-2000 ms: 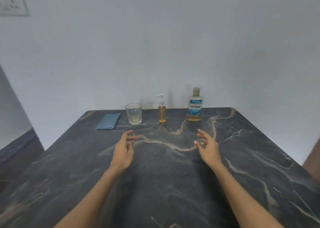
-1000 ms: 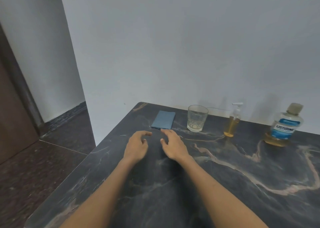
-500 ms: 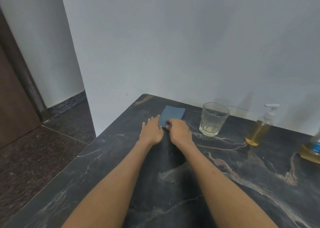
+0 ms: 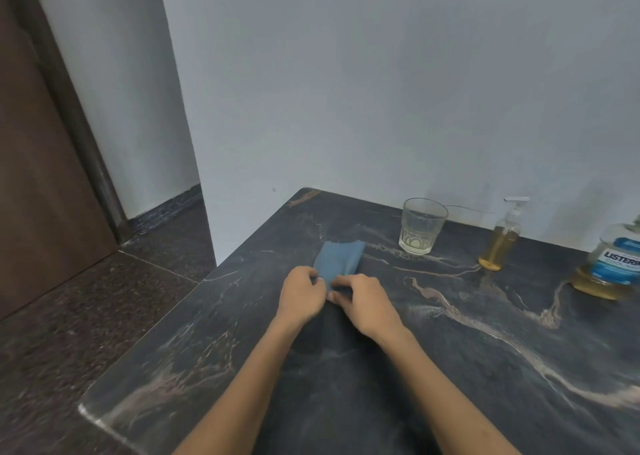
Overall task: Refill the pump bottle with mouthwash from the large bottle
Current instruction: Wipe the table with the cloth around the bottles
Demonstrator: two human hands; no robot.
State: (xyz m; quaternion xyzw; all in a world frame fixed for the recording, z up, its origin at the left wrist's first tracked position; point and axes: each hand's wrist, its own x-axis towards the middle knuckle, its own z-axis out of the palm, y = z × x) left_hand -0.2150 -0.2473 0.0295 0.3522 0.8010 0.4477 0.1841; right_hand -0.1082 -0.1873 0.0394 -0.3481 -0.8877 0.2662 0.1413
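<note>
A small pump bottle with a white pump and amber liquid stands upright at the back of the dark marble table. The large mouthwash bottle, blue label, partly cut off by the right edge, stands to its right. A folded blue cloth lies at the table's back left. My left hand and my right hand both pinch the cloth's near edge, fingers curled. Both bottles stand well to the right of my hands.
A clear drinking glass stands between the cloth and the pump bottle. A grey wall runs close behind the table. The table's left edge drops to a dark floor, with a brown door at far left.
My view has kept swinging left, away from the bottles. Both hands came together at the blue cloth, and now they pinch its near edge and have drawn it slightly toward me.
</note>
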